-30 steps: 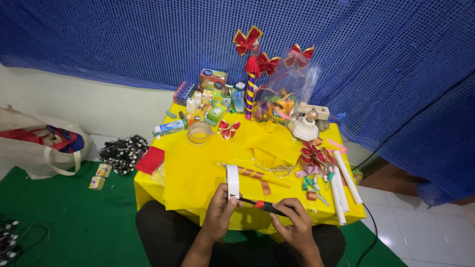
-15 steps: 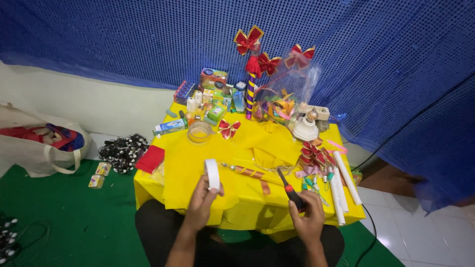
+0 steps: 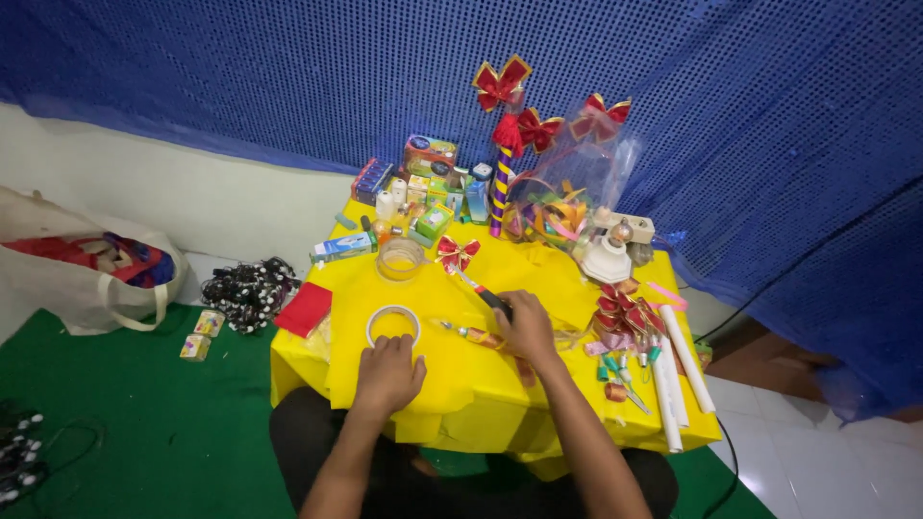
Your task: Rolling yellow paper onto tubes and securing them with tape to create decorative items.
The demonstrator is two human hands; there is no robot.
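Note:
I sit at a low table covered in yellow paper (image 3: 452,404). My left hand (image 3: 388,375) is at the near rim of a white tape roll (image 3: 392,325) that lies flat on the paper, with the fingertips touching it. A red and black cutter (image 3: 484,293) is gripped in my right hand (image 3: 527,329), its tip pointing up-left toward a small red ribbon bow (image 3: 454,253). A thin decorated stick (image 3: 471,334) lies between my hands.
At the back of the table stand small boxes (image 3: 423,187), a glass jar (image 3: 400,259), a striped stick with red bows (image 3: 500,183) and a clear bag of ribbons (image 3: 562,207). White paper rolls (image 3: 678,370) lie at the right edge. On the green floor are a tote bag (image 3: 87,264) and a dark bundle (image 3: 245,288).
My left hand has laid the tape roll flat on the table after holding it upright. My right hand has moved the cutter from the table's near right edge up toward the middle.

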